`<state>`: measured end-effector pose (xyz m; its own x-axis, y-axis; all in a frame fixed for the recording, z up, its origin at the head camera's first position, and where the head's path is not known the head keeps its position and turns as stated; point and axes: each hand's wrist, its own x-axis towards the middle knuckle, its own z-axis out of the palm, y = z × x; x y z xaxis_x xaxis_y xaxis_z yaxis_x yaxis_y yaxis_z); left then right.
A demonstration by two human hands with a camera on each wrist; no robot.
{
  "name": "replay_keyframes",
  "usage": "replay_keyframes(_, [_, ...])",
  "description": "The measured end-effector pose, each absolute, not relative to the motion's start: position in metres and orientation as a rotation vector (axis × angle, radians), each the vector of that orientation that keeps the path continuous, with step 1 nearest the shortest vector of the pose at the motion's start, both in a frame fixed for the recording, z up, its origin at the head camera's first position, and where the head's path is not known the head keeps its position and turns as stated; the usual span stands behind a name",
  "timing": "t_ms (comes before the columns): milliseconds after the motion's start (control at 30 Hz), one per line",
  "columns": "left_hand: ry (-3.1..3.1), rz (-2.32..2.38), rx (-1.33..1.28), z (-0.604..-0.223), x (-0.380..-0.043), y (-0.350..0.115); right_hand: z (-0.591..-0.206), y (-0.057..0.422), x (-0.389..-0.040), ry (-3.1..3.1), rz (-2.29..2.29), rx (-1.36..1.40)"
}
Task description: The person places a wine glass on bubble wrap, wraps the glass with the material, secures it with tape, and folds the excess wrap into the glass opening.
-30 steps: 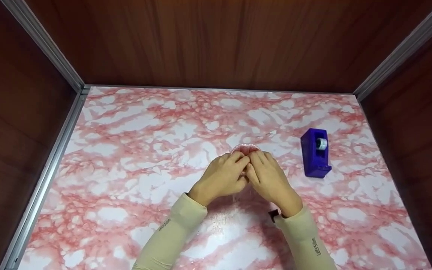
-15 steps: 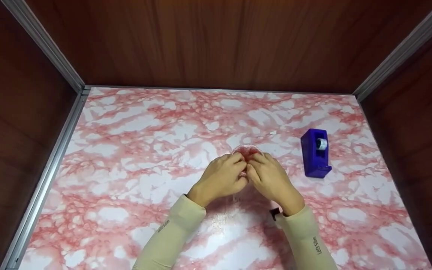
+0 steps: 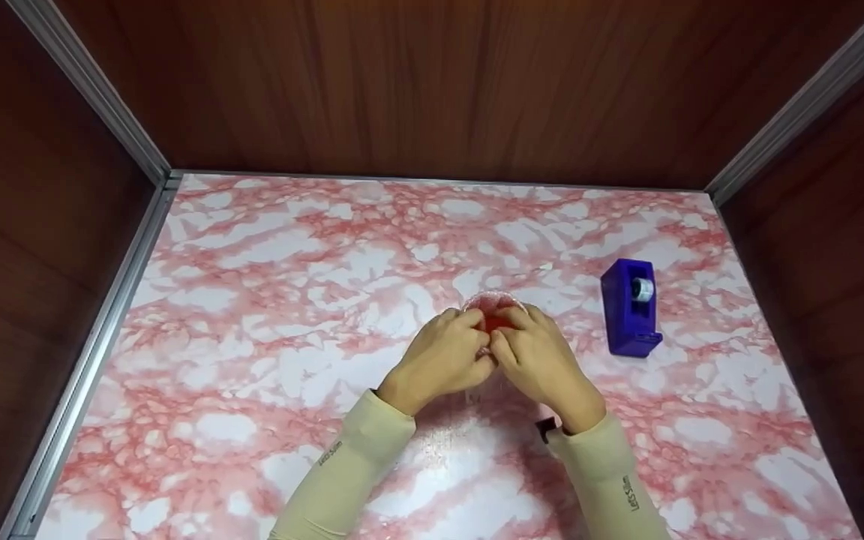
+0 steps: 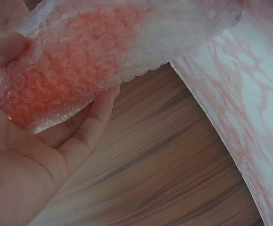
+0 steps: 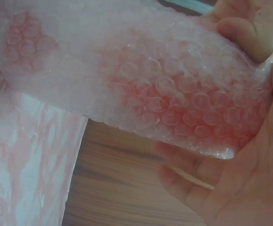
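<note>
A bubble wrap bundle [image 3: 488, 300] stands between the two hands, its rounded top rim showing beyond the fingers in the head view. Inside that rim lies something red [image 3: 498, 323], whose kind I cannot tell. My left hand [image 3: 443, 354] grips the near left edge with curled fingers. On the other side, my right hand [image 3: 543, 355] grips the right edge, thumb close to the left hand. Through the clear bubbles the red colour shows in both wrist views, where the bubble wrap [image 4: 84, 56] lies between thumb and fingers of each hand. The bundle's lower part is hidden in the head view.
A purple tape dispenser [image 3: 631, 309] with a tape roll stands right of the hands. The red-and-white marbled table [image 3: 267, 315] is bounded by brown wood panels [image 3: 432, 90] and metal rails [image 3: 94, 322].
The fingers have parted slightly at the bubble wrap's rim, so its opening is wider and more of the red inside shows. Forearms and tape dispenser stay practically in place.
</note>
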<state>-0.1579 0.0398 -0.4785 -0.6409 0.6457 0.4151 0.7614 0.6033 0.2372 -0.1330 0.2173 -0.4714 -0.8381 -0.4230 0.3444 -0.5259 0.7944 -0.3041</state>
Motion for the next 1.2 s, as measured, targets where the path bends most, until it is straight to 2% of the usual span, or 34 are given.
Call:
replay_keyframes(433, [-2.462,-0.556,-1.125,-0.484,-0.159,0.04,-0.479,0.217,-0.141,-2.63,0.689,0.798])
replay_keyframes(700, [-2.4,-0.542,-1.071,-0.49,-0.155,0.032,-0.485,0.22,-0.139,-2.454,0.681,0.717])
replay_keyframes(1200, [-2.32,-0.671,-1.141,-0.492,-0.15,0.022,-0.487,0.224,-0.133,-2.346,0.827,0.717])
